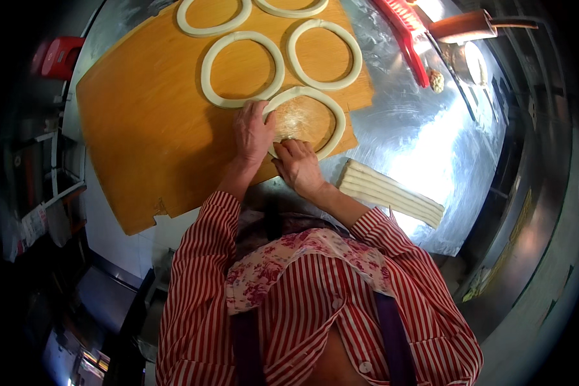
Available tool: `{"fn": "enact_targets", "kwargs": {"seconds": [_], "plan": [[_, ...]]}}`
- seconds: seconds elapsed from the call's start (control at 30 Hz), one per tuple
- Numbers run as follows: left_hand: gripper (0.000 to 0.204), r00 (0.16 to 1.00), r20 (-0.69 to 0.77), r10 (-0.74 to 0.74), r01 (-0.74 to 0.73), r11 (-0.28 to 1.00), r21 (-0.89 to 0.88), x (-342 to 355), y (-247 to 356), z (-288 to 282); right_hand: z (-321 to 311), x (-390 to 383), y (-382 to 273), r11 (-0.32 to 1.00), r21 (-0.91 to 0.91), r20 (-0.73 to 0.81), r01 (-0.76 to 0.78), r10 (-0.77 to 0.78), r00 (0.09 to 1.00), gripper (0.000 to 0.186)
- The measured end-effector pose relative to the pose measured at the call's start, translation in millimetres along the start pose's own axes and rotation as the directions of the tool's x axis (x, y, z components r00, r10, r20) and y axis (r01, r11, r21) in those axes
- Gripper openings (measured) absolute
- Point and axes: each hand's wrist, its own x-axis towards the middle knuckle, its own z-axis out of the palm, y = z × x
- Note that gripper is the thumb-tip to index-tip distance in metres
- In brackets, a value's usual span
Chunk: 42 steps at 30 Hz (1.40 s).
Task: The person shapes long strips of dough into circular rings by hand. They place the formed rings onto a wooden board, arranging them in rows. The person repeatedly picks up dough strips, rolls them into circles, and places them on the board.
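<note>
A pale dough ring (340,128) lies near the front edge of a wooden board (148,116). My left hand (254,132) is at the ring's left side, fingers curled onto the dough. Close below it, my right hand (299,166) has its fingers bent over the ring's lower left part, which it covers. Farther back lie several more rings, among them one dough ring (210,95) behind my left hand and another dough ring (325,83) to its right. To the right of my right forearm, several dough strips (392,192) lie side by side on the metal table.
The board rests on a shiny metal table (392,135). At the far right are a red-handled brush (410,45), a wooden rolling pin (460,27), a thin dark rod (455,80) and a round metal container (473,63). A red object (61,58) stands at the far left.
</note>
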Motion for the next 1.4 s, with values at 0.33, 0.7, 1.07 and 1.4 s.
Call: {"fn": "enact_targets", "kwargs": {"seconds": [0.33, 0.7, 1.07, 1.4], "plan": [[0.032, 0.785, 0.348, 0.512, -0.402, 0.849, -0.343, -29, 23, -38, -84, -24, 68, 0.986, -0.129, 0.212, 0.104, -0.075, 0.974, 0.037], [0.037, 0.737, 0.43, 0.521, -0.443, 0.853, -0.275, -45, 27, -15, -103, -32, 95, 0.984, -0.147, 0.257, 0.098, -0.058, 0.965, 0.031], [0.064, 0.449, 0.598, 0.664, -0.457, 0.746, -0.485, -101, 120, 62, -141, -230, 135, 0.73, -0.129, -0.156, -0.671, 0.653, 0.741, 0.044], [0.067, 0.411, 0.76, 0.503, -0.486, 0.826, -0.285, -107, 86, 70, -72, -209, 87, 0.598, -0.348, -0.089, -0.722, 0.746, 0.66, 0.071]]}}
